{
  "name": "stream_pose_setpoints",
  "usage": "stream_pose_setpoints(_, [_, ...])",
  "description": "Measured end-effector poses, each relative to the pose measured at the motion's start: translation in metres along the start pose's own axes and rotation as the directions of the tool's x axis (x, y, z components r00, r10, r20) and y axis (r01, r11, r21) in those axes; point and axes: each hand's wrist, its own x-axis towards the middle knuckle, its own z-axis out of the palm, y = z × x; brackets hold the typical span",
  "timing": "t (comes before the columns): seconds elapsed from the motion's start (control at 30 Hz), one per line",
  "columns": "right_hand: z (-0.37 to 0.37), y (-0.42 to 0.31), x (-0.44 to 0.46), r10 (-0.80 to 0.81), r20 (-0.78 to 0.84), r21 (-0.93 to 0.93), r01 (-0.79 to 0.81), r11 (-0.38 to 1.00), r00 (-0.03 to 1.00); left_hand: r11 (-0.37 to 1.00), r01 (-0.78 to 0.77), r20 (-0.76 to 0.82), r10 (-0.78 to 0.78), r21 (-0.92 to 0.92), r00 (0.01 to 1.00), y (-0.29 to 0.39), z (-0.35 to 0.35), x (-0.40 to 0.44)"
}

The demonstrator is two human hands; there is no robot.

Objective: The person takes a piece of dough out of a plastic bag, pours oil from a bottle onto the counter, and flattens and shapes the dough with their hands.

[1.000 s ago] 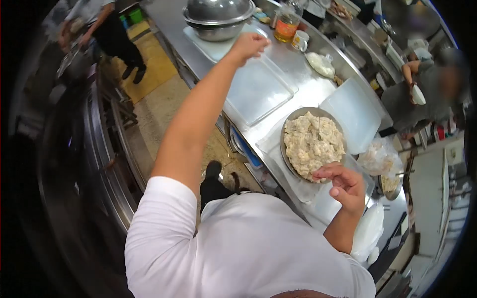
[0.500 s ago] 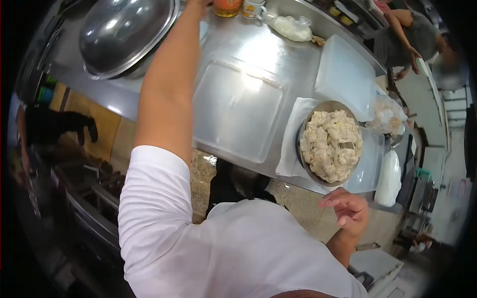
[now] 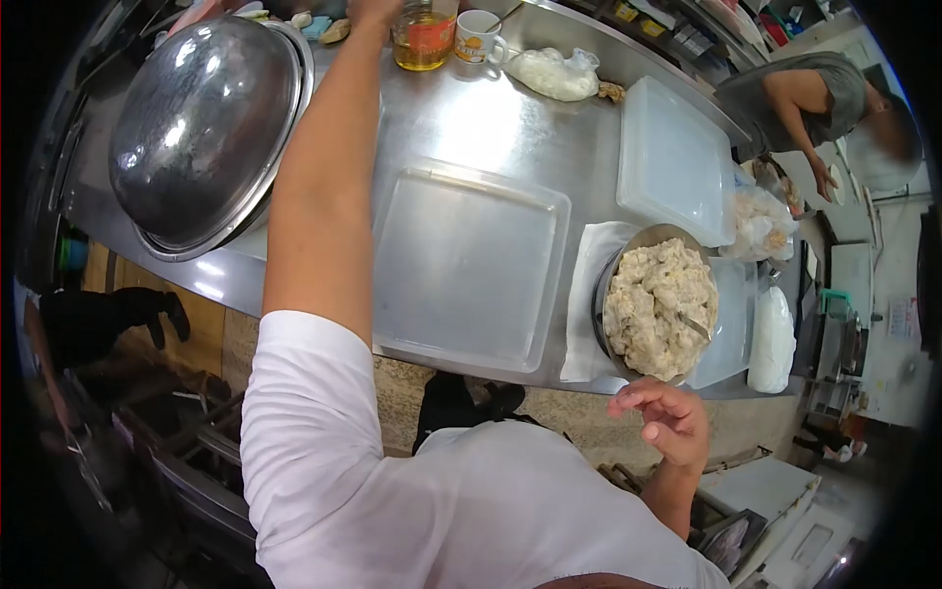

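My left arm stretches across the steel counter. My left hand [image 3: 373, 10] is at the top edge of the view, beside a glass jar of yellow oil [image 3: 424, 44]; its fingers are cut off. Near the counter's front edge, my right hand [image 3: 669, 420] holds nothing, fingers loosely bent and thumb apart. Just beyond it a metal bowl [image 3: 601, 299] is heaped with a pale, lumpy mixture [image 3: 653, 294], a metal utensil [image 3: 695, 325] stuck in it. The bowl rests on a white cloth or paper [image 3: 586, 334]. Between my arms lies a shallow translucent plastic tray or lid [image 3: 466, 270].
A large domed steel cover [image 3: 206, 128] stands at left. Beyond are a mug [image 3: 478, 39] and a tied bag of white stuff [image 3: 554, 74]. At right are a white plastic container [image 3: 677, 162], plastic bags [image 3: 760, 224] and a white roll [image 3: 772, 344]. Another person [image 3: 814, 98] stands at far right.
The view has shifted, so the counter items appear lower and more of the jar and mug shows. My left arm stays stretched out. My right hand stays beside the bowl.
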Motion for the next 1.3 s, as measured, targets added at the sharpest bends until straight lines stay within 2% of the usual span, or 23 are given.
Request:
stream_pose_setpoints(0.03, [0.0, 0.001, 0.001, -0.001, -0.004, 0.0, 0.001, 1.0, 1.0, 1.0, -0.001, 0.004, 0.001, -0.001, 1.0, -0.002, -0.001, 0.0])
stream_pose_setpoints(0.1, [-0.002, 0.003, 0.004, 0.005, 0.01, -0.013, -0.005, 1.0, 1.0, 0.983, 0.042, -0.258, 0.006, 0.178, 0.966, -0.006, -0.004, 0.002])
stream_pose_setpoints(0.13, [-0.003, 0.003, 0.006, -0.002, 0.01, -0.016, 0.002, 1.0, 1.0, 0.984, 0.035, -0.258, 0.011, 0.175, 0.966, -0.01, -0.004, 0.007])
stream_pose_setpoints(0.2, [-0.003, 0.005, 0.004, 0.023, -0.001, -0.039, -0.023, 0.999, 1.0, 0.995, -0.098, -0.531, 0.087, 0.007, 0.843, -0.025, 0.001, 0.013])
stream_pose_setpoints(0.23, [-0.005, 0.007, 0.003, 0.013, 0.002, -0.044, -0.013, 0.999, 1.0, 0.994, -0.108, -0.534, 0.093, 0.004, 0.84, -0.03, 0.003, 0.015])
stream_pose_setpoints(0.3, [-0.007, 0.011, 0.002, 0.045, -0.023, -0.007, -0.045, 0.999, 0.999, 0.968, -0.104, -0.432, 0.197, 0.23, 0.88, -0.04, 0.005, 0.012])
stream_pose_setpoints(0.37, [-0.006, 0.01, 0.004, 0.04, -0.024, 0.0, -0.04, 0.999, 0.999, 0.875, -0.119, -0.311, 0.29, 0.47, 0.905, -0.044, 0.0, 0.01])
stream_pose_setpoints(0.4, [-0.005, 0.01, 0.005, 0.042, -0.021, 0.01, -0.042, 0.999, 0.999, 0.875, -0.12, -0.312, 0.291, 0.47, 0.904, -0.043, -0.002, 0.006])
stream_pose_setpoints(0.47, [-0.005, 0.011, 0.005, 0.039, -0.019, 0.011, -0.038, 0.999, 0.999, 0.853, 0.151, -0.417, 0.084, 0.499, 0.905, -0.042, -0.006, -0.002])
stream_pose_setpoints(0.5, [-0.005, 0.011, 0.005, 0.035, -0.02, 0.012, -0.035, 0.999, 0.999, 0.853, 0.152, -0.418, 0.084, 0.5, 0.905, -0.048, -0.006, -0.001])
stream_pose_setpoints(0.57, [-0.004, 0.012, 0.005, 0.039, -0.034, 0.015, -0.039, 0.999, 0.999, 0.907, 0.072, -0.526, 0.174, 0.414, 0.832, -0.065, -0.004, 0.002])
stream_pose_setpoints(0.6, [-0.003, 0.012, 0.005, 0.043, -0.049, 0.018, -0.042, 0.999, 0.998, 0.908, 0.071, -0.526, 0.175, 0.414, 0.832, -0.055, -0.003, -0.004])
stream_pose_setpoints(0.63, [-0.002, 0.013, 0.005, 0.042, -0.048, 0.017, -0.041, 0.999, 0.998, 0.999, 0.007, -0.451, -0.023, -0.037, 0.892, -0.036, 0.0, -0.017])
stream_pose_setpoints(0.7, [-0.001, 0.013, 0.005, 0.043, -0.039, -0.003, -0.043, 0.999, 0.998, 0.873, 0.0, -0.287, -0.16, -0.487, 0.944, -0.03, 0.001, -0.016])
stream_pose_setpoints(0.77, [0.004, 0.011, 0.009, 0.05, -0.038, 0.0, -0.051, 0.999, 0.998, 0.978, -0.135, -0.172, 0.107, -0.161, 0.979, -0.062, 0.001, 0.009])
stream_pose_setpoints(0.8, [0.005, 0.011, 0.012, 0.057, -0.035, 0.006, -0.056, 0.998, 0.998, 0.978, -0.135, -0.178, 0.106, -0.157, 0.978, -0.076, 0.001, 0.01])
stream_pose_setpoints(0.87, [0.007, 0.012, 0.013, 0.06, -0.029, 0.006, -0.06, 0.998, 0.998, 0.98, -0.187, -0.491, 0.132, -0.066, 0.861, -0.098, 0.002, 0.01])
stream_pose_setpoints(0.93, [0.007, 0.012, 0.015, 0.057, -0.032, 0.006, -0.056, 0.998, 0.998, 0.987, -0.135, -0.499, 0.074, -0.089, 0.863, -0.117, -0.003, -0.005])
stream_pose_setpoints(1.0, [0.007, 0.012, 0.016, 0.064, -0.031, 0.004, -0.064, 0.998, 0.997, 0.99, -0.062, -0.727, -0.05, -0.126, 0.684, -0.131, -0.003, -0.024])
stream_pose_setpoints(1.03, [0.007, 0.012, 0.016, 0.066, -0.03, 0.006, -0.065, 0.998, 0.997, 0.99, -0.06, -0.727, -0.05, -0.125, 0.684, -0.135, -0.003, -0.033])
stream_pose_setpoints(1.1, [0.007, 0.013, 0.018, 0.075, -0.038, 0.017, -0.074, 0.997, 0.996, 0.987, 0.115, -0.742, -0.159, -0.11, 0.651, -0.139, -0.003, -0.051])
stream_pose_setpoints(1.27, [0.009, 0.013, 0.02, 0.069, -0.043, 0.002, -0.069, 0.998, 0.997, 0.99, 0.082, -0.662, -0.136, -0.112, 0.737, -0.12, 0.01, -0.086])
stream_pose_setpoints(1.3, [0.01, 0.012, 0.02, 0.073, -0.056, 0.004, -0.073, 0.997, 0.996, 0.967, 0.083, -0.639, -0.222, -0.24, 0.737, -0.102, 0.009, -0.093])
